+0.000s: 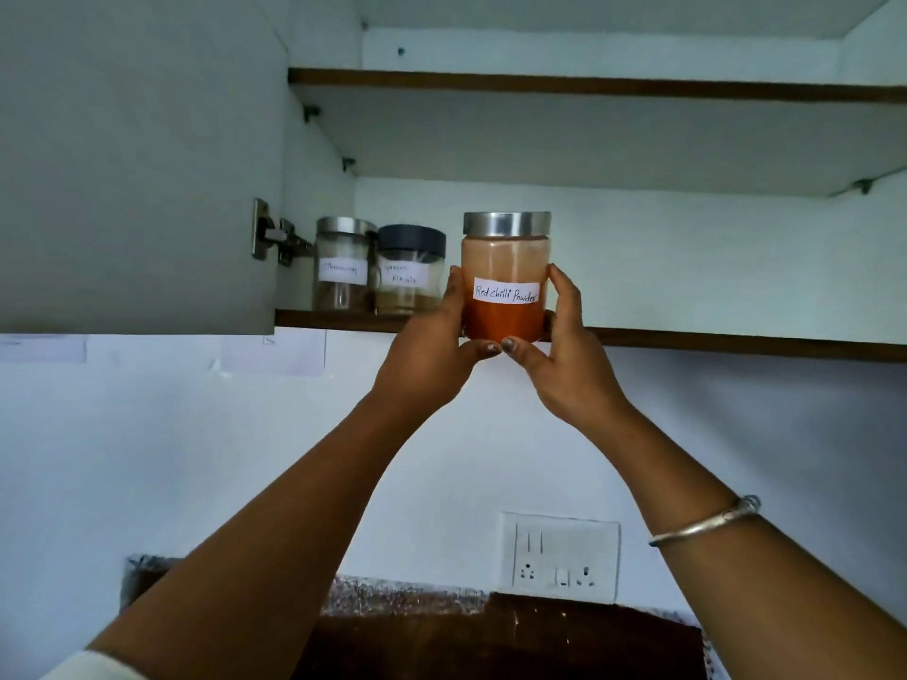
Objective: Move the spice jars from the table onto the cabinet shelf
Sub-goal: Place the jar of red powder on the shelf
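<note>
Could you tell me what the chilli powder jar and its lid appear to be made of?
The chilli powder jar looks like clear glass or perhaps hard plastic: the orange-red powder shows through its wall. Its lid looks like brushed steel: grey, with a dull sheen.

Red chilli powder jar (505,277): steel lid, upright, about half full, at lower cabinet shelf (736,342) front edge. Two labelled jars already shelved far left: steel-lid jar (343,267), dark-lid jar (410,272), touching
</note>
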